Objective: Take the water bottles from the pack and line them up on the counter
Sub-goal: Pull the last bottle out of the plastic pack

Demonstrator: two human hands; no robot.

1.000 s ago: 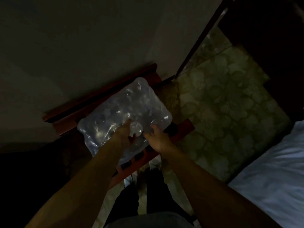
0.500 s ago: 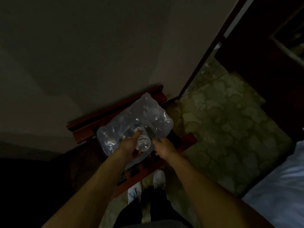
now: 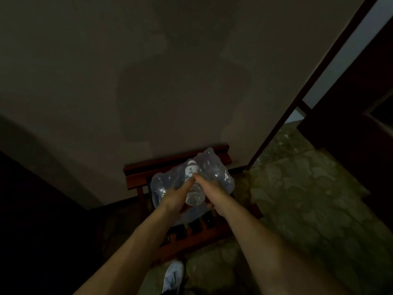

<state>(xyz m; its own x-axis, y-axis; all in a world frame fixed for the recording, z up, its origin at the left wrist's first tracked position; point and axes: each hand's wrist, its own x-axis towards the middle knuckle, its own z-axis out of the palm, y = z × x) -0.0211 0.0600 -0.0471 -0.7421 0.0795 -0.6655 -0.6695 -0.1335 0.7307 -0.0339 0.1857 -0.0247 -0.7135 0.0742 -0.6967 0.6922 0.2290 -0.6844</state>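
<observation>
A clear plastic water bottle [image 3: 192,189] with a white label lies tilted between my two hands, its base towards me. My left hand [image 3: 177,195] grips it from the left side and my right hand [image 3: 209,193] grips it from the right. Under and behind the bottle sits the shrink-wrapped pack [image 3: 217,174] of bottles, on a low red-brown wooden slatted rack [image 3: 191,228] against the wall. The room is dim, so the other bottles inside the wrap are hard to make out. No counter shows in this view.
A plain wall [image 3: 170,81] rises right behind the rack. A dark door frame [image 3: 306,92] stands at the right, with mottled greenish floor tiles [image 3: 308,199] beyond. My white shoe [image 3: 173,275] is on the floor below the rack. Dark furniture fills the left.
The bottle has come up out of the pack's wrap, and both hands now hold it above the pack. My head has tilted up, so the wall fills more of the view.
</observation>
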